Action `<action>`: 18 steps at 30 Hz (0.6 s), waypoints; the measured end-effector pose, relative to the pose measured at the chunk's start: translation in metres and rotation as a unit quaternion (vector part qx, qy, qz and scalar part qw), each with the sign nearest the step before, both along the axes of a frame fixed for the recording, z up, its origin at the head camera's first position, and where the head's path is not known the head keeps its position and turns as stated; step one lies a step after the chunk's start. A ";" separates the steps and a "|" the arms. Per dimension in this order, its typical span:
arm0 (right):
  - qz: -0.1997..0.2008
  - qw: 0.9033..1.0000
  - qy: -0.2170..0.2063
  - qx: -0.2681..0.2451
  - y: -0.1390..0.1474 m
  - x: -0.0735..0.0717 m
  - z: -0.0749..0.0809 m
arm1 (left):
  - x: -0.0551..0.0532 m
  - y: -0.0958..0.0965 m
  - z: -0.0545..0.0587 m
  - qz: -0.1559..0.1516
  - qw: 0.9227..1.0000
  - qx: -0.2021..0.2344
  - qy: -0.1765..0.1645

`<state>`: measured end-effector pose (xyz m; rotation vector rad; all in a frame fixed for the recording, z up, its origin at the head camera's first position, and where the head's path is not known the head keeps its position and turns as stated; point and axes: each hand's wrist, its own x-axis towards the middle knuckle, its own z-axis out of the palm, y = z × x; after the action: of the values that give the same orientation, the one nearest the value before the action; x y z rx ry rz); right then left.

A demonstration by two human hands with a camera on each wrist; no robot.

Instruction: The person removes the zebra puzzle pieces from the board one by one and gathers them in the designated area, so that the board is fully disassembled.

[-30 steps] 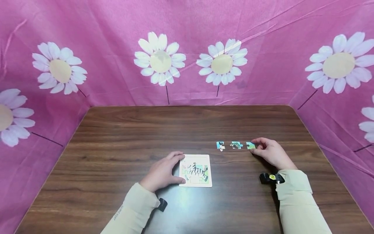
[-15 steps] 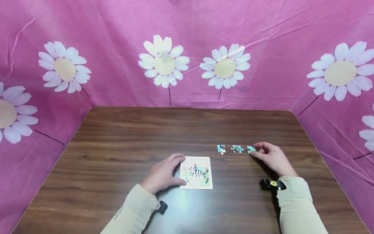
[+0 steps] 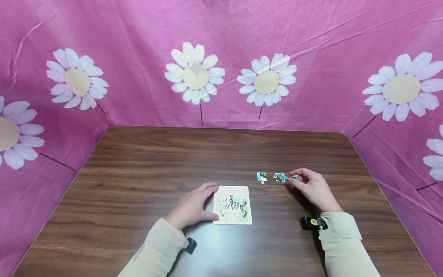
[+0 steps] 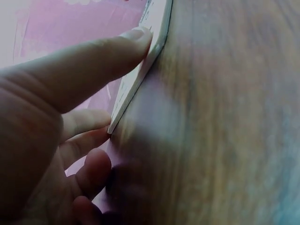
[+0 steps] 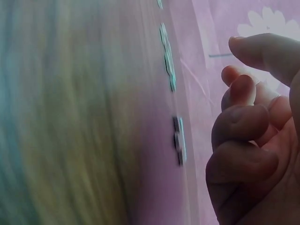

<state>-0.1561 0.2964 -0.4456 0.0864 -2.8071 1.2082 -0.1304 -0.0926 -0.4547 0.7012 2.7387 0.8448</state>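
Observation:
My left hand (image 3: 194, 204) holds the left edge of a square white-framed zebra puzzle board (image 3: 250, 211), thumb at the near corner and fingertips at the far one. The left wrist view shows the thumb (image 4: 108, 61) lying on the frame. Right of the board, three loose puzzle pieces lie in a row: a left piece (image 3: 261, 177), a middle piece (image 3: 279, 177) and a right piece (image 3: 295, 176) partly covered by my fingers. My right hand (image 3: 313, 188) hovers over the right piece, thumb and index apart, with nothing between them in the right wrist view.
The brown wooden table (image 3: 166, 154) ends at a pink cloth (image 3: 138, 100) printed with white daisies, which hangs at the back and both sides. Black bands with cameras sit at both wrists, the right one (image 3: 313, 223) in plain sight.
My right hand has let go of the right puzzle piece and shifted left above it toward the middle piece. My left hand stays on the puzzle board.

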 end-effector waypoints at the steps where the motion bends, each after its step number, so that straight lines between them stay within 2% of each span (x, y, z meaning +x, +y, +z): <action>1: 0.003 1.000 -0.001 -0.002 -0.002 0.000 0.000 | 0.000 0.000 0.000 -0.001 1.000 0.000 0.000; 14: 0.060 0.998 -0.010 -0.018 -0.039 -0.001 -0.004 | -0.001 0.001 0.000 -0.001 1.000 -0.003 0.000; 18: 0.075 0.997 -0.024 -0.023 -0.052 0.001 -0.005 | -0.002 0.002 -0.001 0.002 1.000 -0.002 -0.001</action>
<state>-0.1554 0.2441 -0.4507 0.2720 -2.8562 1.3223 -0.1320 -0.0910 -0.4554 0.6930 2.7411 0.8396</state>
